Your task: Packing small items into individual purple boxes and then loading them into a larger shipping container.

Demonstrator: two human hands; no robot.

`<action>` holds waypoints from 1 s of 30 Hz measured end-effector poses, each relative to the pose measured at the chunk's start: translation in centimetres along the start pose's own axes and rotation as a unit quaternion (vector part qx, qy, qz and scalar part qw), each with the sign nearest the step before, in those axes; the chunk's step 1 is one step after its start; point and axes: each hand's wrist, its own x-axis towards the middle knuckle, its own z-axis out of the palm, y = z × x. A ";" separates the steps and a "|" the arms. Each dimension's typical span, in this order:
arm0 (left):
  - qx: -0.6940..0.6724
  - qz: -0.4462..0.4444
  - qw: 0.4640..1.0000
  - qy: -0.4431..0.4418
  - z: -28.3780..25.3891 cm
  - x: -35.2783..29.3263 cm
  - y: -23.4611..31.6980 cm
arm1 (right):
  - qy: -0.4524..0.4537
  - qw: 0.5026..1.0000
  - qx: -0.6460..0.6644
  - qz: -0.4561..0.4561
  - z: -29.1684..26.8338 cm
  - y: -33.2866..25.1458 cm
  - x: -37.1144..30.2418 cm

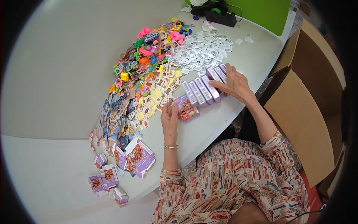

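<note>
A row of several small purple cardboard boxes (201,91) stands on edge near the front of the table. My right hand (236,85) is closed around the right part of the row, thumb on the near side and fingers over the far end. At the row's left end, one purple box (187,108) shows its printed picture face, slightly blurred. My left hand (170,116) grips this box's left edge between thumb and fingers. The undersides of the boxes are hidden.
Beyond my hands lie heaps of colourful plastic trinkets (149,52), white paper slips (203,50), picture stickers (164,84) and bluish packets (117,115). Flattened purple cartons (140,158) and small boxes (109,176) sit left. A tape dispenser (220,16) stands far back; a large open carton (298,112) is right.
</note>
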 end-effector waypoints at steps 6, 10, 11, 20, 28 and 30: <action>-0.064 -0.015 0.998 0.009 2.7 1.6 2.3 | 0.013 1.000 -0.003 0.006 -0.4 0.5 -0.1; -0.123 -0.007 0.992 -0.021 5.7 1.5 2.6 | -0.016 1.000 -0.011 0.015 -0.1 -0.5 -0.1; -0.113 0.023 0.993 0.002 6.5 1.9 2.0 | 0.008 1.000 -0.026 0.010 -0.2 0.1 -0.2; -0.252 0.011 0.967 0.041 8.9 4.0 0.6 | 0.055 0.998 -0.010 -0.039 1.5 0.5 0.5; -0.233 -0.036 0.970 0.053 9.1 3.2 3.0 | 0.067 0.985 0.158 -0.034 0.2 1.4 -1.3; -0.191 0.103 0.976 0.017 9.0 3.2 4.0 | 0.065 0.976 0.208 -0.026 0.1 1.5 -1.4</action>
